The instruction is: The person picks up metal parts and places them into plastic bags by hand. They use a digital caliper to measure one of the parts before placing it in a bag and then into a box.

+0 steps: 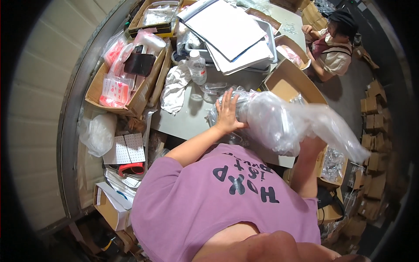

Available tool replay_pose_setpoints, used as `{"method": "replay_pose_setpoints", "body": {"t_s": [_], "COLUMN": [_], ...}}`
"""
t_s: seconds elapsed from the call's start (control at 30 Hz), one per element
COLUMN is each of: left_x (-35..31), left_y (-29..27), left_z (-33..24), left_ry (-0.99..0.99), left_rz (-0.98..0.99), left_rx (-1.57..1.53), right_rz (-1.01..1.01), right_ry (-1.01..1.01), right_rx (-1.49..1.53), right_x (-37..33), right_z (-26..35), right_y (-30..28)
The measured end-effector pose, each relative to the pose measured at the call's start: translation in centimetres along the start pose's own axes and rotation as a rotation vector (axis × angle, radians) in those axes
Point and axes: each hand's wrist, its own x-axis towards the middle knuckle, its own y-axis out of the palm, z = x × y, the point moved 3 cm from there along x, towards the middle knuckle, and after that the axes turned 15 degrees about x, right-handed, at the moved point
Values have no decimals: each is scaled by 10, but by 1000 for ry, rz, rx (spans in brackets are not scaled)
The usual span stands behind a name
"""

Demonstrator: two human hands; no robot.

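A large clear plastic bag [275,118] lies on the grey table in front of me, its loose end stretching to the right and smeared by motion. My left hand [228,114] rests on the bag's left end with its fingers spread. Behind the bag's right part, my right hand [313,144] is mostly covered by plastic, so its fingers cannot be made out. Small clear plastic packets [214,88] lie just beyond my left hand. A clear bottle with a white cap [197,70] stands near them, beside a crumpled white cloth [175,87].
White papers [231,32] top a grey bin at the back. A cardboard box [139,94] with pink-red bags and a dark phone-like object stands left. An open carton [292,83] sits right, near another person [334,48]. Stacked cartons [375,131] line the far right.
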Motion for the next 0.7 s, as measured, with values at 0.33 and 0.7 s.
{"method": "replay_pose_setpoints", "body": {"t_s": [0.33, 0.7], "left_x": [-11, 10], "left_y": [-1, -4], "left_z": [-23, -34], "left_ry": [333, 360], "left_rz": [-337, -146], "left_rx": [-199, 46], "right_rz": [134, -260], "right_ry": [-539, 725], "right_rx": [-505, 1513], "right_x": [140, 63], "right_z": [-11, -65], "right_y": [67, 72]}}
